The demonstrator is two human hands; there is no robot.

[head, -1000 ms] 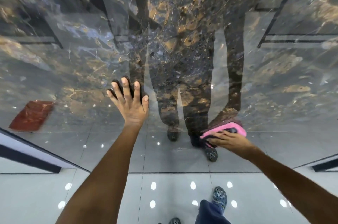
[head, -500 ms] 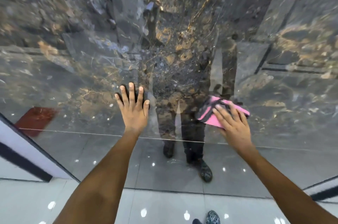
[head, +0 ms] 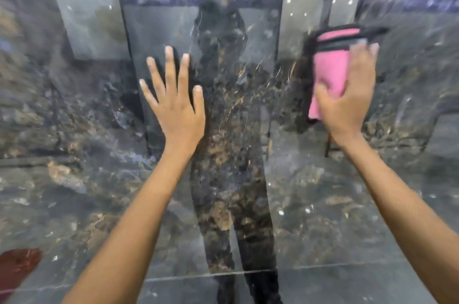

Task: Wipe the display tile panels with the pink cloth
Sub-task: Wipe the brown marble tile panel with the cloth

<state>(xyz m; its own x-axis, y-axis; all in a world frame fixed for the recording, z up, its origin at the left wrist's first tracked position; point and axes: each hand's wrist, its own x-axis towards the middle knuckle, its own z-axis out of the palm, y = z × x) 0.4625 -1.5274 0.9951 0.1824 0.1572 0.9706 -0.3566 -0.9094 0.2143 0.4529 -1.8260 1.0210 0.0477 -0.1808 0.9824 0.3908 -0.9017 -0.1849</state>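
Polished dark marble tile panel (head: 74, 192), upright, gold and grey veining, glossy enough to mirror showroom ceiling lights and the person's own silhouette. Fills nearly the whole view.

Left hand (head: 175, 102): flat against the panel, fingers straight and spread wide, nothing held. Judged purpose: bracing, to steady the body and perhaps the panel while the other arm sweeps.

Right hand (head: 347, 95): palm and straight fingers pressed over the pink cloth (head: 327, 67), thumb laid along the cloth's lower left side. No pinch visible; the cloth appears trapped between palm and tile. Motion blur makes the exact finger placement uncertain.

Pink cloth: folded, dark-trimmed at its upper edge, lying flat on the panel at upper right, about level with the left hand and well apart from it. Flat pressing suits a broad stroke.

Edges: a thin horizontal joint line (head: 193, 276) crosses low in the view, marking the panel's lower boundary. A red tile patch (head: 17, 266) shows at bottom left, either a reflection or a neighbouring sample.

Open room: bare glossy surface lies above, below and to the right of the cloth; leftward travel meets the braced left hand.

Stage, as judged: wiping under way, much surface left to cover.
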